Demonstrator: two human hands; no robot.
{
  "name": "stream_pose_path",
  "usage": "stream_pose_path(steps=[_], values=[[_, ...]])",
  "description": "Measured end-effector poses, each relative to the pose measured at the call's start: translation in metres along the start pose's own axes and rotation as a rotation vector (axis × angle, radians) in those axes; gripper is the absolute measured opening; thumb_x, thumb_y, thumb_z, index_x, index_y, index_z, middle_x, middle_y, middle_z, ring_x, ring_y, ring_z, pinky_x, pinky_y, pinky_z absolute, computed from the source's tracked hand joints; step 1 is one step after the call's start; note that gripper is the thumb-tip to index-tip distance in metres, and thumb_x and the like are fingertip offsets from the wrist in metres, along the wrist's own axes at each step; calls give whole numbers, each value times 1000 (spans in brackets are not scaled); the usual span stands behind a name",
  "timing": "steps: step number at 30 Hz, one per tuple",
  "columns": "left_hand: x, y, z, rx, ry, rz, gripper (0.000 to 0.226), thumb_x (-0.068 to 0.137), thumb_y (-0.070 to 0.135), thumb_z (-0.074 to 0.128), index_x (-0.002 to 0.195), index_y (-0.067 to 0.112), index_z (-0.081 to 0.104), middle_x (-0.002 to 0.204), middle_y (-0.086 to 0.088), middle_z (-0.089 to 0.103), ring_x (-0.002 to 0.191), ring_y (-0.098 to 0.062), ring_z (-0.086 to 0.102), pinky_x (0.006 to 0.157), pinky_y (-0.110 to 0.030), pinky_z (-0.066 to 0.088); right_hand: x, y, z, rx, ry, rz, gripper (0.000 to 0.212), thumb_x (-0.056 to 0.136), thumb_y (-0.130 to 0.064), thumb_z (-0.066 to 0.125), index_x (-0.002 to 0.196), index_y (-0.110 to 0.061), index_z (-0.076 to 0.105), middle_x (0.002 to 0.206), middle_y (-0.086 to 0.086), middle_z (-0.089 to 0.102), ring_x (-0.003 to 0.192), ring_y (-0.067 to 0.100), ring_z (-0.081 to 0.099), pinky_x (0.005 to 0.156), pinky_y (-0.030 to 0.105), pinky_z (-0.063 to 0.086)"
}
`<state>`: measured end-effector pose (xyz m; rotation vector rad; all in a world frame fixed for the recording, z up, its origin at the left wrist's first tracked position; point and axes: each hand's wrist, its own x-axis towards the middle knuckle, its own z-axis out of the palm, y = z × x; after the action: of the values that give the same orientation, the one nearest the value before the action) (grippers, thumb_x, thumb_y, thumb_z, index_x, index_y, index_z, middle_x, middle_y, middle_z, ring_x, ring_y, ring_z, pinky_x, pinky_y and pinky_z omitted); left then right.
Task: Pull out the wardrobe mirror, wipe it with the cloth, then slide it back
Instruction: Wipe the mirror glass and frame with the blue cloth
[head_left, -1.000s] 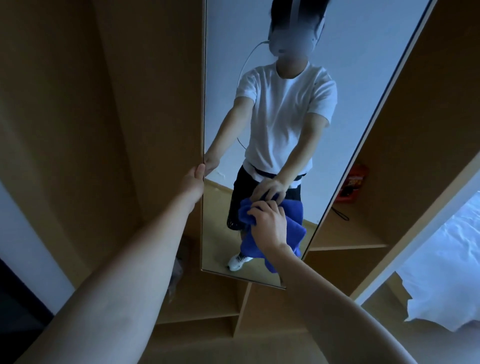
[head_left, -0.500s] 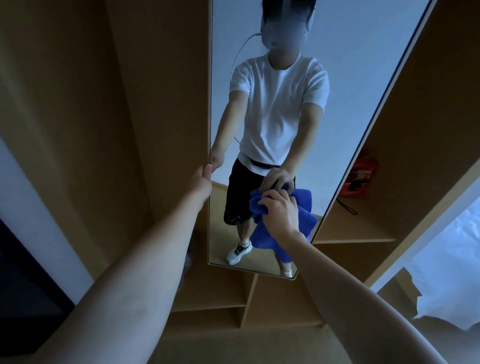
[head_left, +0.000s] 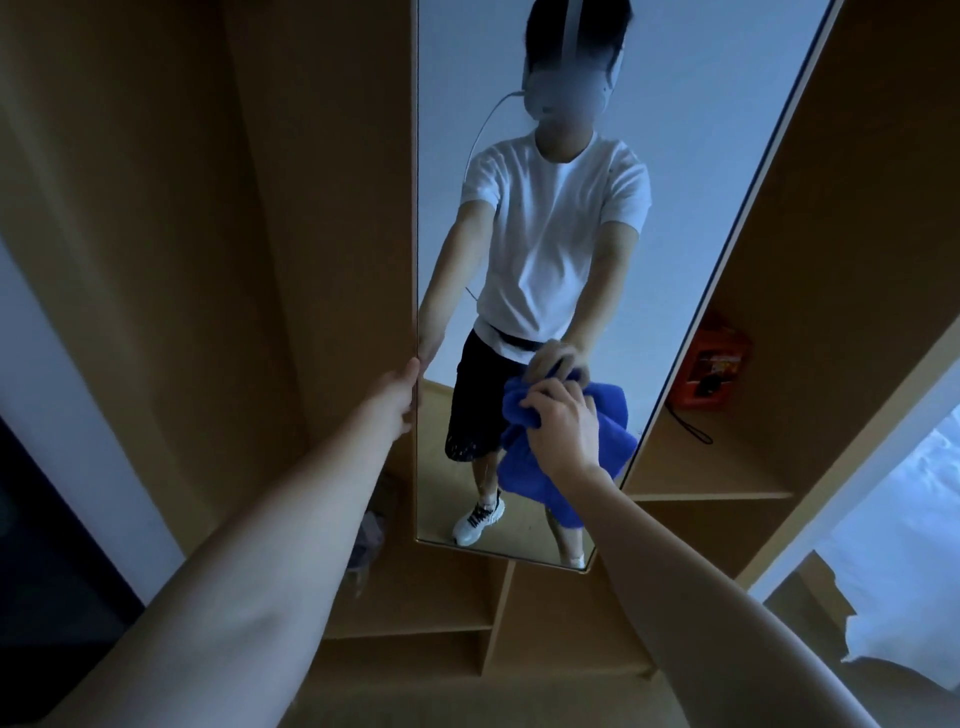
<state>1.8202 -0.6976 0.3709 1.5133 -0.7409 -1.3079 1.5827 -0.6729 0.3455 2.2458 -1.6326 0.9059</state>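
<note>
Partly, cloth (head_left: 608, 431) hides behind right hand (head_left: 563, 431).

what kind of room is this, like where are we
Most likely a bedroom, at an open built-in wardrobe. A tall pull-out mirror stands among wooden shelves, and what looks like white bedding shows at lower right. The left hand holds the mirror's edge; the right hand grips a blue cloth.
</note>
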Motion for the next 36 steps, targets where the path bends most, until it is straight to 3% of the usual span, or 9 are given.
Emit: stream_pose_path(steps=[3,6,10,15,19,24,27,32,36], values=[[-6,-7,7,186,146,42,40,104,43,48,127,11,53,115,-11,61,87,-23,59,80,-40,48,-13,2,7,7,-120,56,29,78,-3,64,101,-19,75,110,-4,64,101,26,50,79,38,36],[-9,-21,7,651,200,163,45,103,44,47,126,7,61,112,-10,66,91,-26,63,73,-35,51,-4,-1,-11,70,74,46,29,76,-3,64,99,-16,75,109,-3,65,99,28,53,80,39,39],[-29,-31,25,977,26,350,32,103,32,43,120,13,62,112,-8,65,99,-26,63,81,-36,50,24,5,-47,79,331,58,28,75,-4,64,98,-18,74,110,-6,66,100,24,52,85,37,39],[-43,-21,63,1282,-36,431,18,101,29,47,95,16,59,94,-4,65,85,-23,63,70,-34,46,5,33,-27,8,180,-83,24,72,-5,70,93,-15,75,104,-2,67,94,27,57,79,38,42],[-52,-15,84,1304,39,472,18,102,32,46,107,19,58,97,-3,63,88,-25,63,67,-34,45,-11,44,-18,2,21,-90,24,73,-6,72,92,-18,76,103,-4,67,92,24,55,79,36,42],[-60,-9,106,1304,6,426,22,99,30,47,85,17,57,87,-4,62,84,-26,63,79,-39,54,13,54,-57,203,240,-4,30,74,-3,68,100,-15,75,110,-4,67,98,24,54,84,38,42],[-66,-9,118,1338,43,406,19,98,29,47,85,18,56,88,-4,62,84,-26,63,82,-40,54,21,69,-67,217,325,-20,27,76,-4,67,99,-16,75,109,-5,67,97,24,54,84,39,42],[-79,-9,132,1394,132,409,19,93,21,50,75,18,51,83,-5,60,75,-29,62,65,-35,48,-17,88,-30,80,48,-125,24,69,-2,73,87,-17,75,97,-1,67,92,27,57,77,37,43],[-93,-1,146,1445,122,419,14,98,27,49,90,19,56,93,-4,59,91,-30,62,81,-40,49,-18,103,-33,160,-89,-36,33,74,-1,66,101,-16,75,109,0,66,102,29,54,84,41,43]])
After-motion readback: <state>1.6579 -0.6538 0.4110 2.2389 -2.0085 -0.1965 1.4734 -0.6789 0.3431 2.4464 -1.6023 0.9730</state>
